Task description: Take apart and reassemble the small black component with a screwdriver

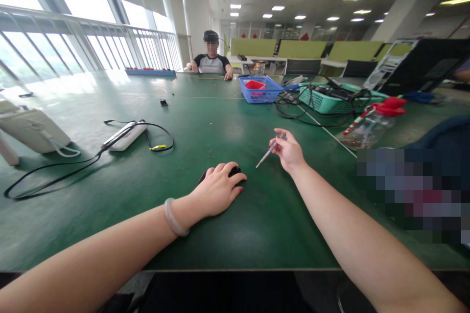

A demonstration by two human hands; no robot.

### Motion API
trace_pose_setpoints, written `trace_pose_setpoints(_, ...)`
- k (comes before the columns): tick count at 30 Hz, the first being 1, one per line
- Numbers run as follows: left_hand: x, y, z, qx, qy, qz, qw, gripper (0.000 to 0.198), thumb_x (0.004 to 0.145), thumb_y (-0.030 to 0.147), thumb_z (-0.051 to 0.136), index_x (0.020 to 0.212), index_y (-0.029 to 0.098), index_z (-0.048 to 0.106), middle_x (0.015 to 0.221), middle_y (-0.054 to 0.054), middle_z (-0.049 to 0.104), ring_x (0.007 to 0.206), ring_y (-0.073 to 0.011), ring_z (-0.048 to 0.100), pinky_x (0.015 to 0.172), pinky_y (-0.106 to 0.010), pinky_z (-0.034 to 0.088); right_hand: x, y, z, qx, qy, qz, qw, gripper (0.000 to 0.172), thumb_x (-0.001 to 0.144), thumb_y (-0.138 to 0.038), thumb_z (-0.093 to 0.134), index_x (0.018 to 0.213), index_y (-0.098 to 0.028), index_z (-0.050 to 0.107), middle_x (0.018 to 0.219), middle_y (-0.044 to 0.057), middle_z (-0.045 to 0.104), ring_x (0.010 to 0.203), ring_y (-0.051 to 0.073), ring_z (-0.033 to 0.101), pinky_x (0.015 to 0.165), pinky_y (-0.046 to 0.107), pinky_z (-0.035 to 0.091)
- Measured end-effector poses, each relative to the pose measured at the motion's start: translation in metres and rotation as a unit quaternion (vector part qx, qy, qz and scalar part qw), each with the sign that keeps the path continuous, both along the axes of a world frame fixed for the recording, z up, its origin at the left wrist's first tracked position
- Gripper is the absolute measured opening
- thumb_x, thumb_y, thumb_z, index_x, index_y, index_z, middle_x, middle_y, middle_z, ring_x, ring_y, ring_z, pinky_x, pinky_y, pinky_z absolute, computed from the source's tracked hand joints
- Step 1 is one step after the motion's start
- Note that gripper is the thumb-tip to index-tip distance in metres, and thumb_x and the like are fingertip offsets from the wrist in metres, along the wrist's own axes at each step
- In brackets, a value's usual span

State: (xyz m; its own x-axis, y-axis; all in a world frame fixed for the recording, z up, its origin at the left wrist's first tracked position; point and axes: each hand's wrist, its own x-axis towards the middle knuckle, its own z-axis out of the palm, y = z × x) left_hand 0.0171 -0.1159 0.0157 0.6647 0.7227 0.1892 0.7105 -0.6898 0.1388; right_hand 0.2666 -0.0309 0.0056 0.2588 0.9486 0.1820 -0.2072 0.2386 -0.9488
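Observation:
My right hand (pixel 291 150) is closed round the clear handle of a slim screwdriver (pixel 267 155), raised over the green table with its thin metal tip slanting down to the left. My left hand (pixel 219 188) rests palm down on a small black object (pixel 234 171), its fingers curled over it and pressing it to the tabletop. Only bits of that black object show past the fingers, so its kind is hidden. A pale bangle (pixel 175 217) circles the left wrist. The screwdriver tip is apart from the black object, a short way to its right.
On the left lie a white power bank (pixel 127 136) with a black strap and a white case (pixel 35 129). A blue basket (pixel 260 90), a green basket (pixel 326 100) with cables and a red-lidded bottle (pixel 374 124) stand toward the right. A person (pixel 212 61) sits opposite.

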Motion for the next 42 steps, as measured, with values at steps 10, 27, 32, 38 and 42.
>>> trace_pose_setpoints(10, -0.153, 0.0, -0.002, -0.099, -0.047, 0.101, 0.989, 0.05, 0.09, 0.047, 0.045, 0.137, 0.03, 0.043, 0.141, -0.007, 0.046, 0.126, -0.0261, 0.046, 0.108, -0.045, 0.037, 0.0, 0.001, -0.004, -0.004, 0.003, 0.01, 1.0, 0.033, 0.069, -0.024, 0.059, 0.101, -0.022, 0.052, 0.059, -0.003, 0.061, 0.048, 0.011, 0.05, 0.049, 0.024, 0.037)
trace_pose_setpoints(27, -0.203, -0.005, 0.023, -0.021, -0.045, 0.3, 0.953, 0.051, 0.089, 0.048, 0.039, 0.134, 0.025, 0.048, 0.12, -0.007, 0.064, 0.099, -0.028, 0.063, 0.08, -0.037, 0.052, 0.0, 0.0, -0.004, -0.002, -0.011, 0.011, 1.0, 0.036, 0.07, -0.031, 0.064, 0.102, -0.022, 0.051, 0.061, -0.004, 0.06, 0.049, 0.011, 0.05, 0.048, 0.024, 0.038)
trace_pose_setpoints(32, -0.139, 0.005, 0.027, 0.044, -0.041, 0.13, 0.99, 0.046, 0.092, 0.045, 0.039, 0.128, 0.021, 0.055, 0.125, -0.01, 0.059, 0.117, -0.0281, 0.053, 0.102, -0.042, 0.041, 0.001, 0.0, -0.004, 0.001, -0.015, 0.008, 1.0, 0.038, 0.069, -0.032, 0.065, 0.103, -0.021, 0.051, 0.061, -0.004, 0.06, 0.049, 0.011, 0.051, 0.048, 0.024, 0.038)
trace_pose_setpoints(38, -0.124, 0.017, 0.008, -0.021, 0.012, 0.062, 0.998, 0.035, 0.092, 0.038, 0.041, 0.116, 0.021, 0.059, 0.12, -0.009, 0.062, 0.113, -0.0253, 0.056, 0.102, -0.041, 0.042, 0.0, -0.001, -0.001, 0.0, -0.007, 0.009, 1.0, 0.036, 0.069, -0.029, 0.062, 0.102, -0.021, 0.052, 0.06, -0.004, 0.061, 0.049, 0.011, 0.051, 0.048, 0.024, 0.038)
trace_pose_setpoints(42, -0.156, 0.004, -0.003, -0.052, 0.006, 0.099, 0.994, 0.037, 0.091, 0.042, 0.04, 0.119, 0.024, 0.059, 0.124, -0.007, 0.061, 0.117, -0.0248, 0.054, 0.105, -0.04, 0.04, -0.002, -0.002, -0.001, 0.006, -0.017, 0.009, 1.0, 0.035, 0.07, -0.03, 0.062, 0.102, -0.021, 0.051, 0.061, -0.004, 0.061, 0.048, 0.011, 0.05, 0.049, 0.024, 0.038)
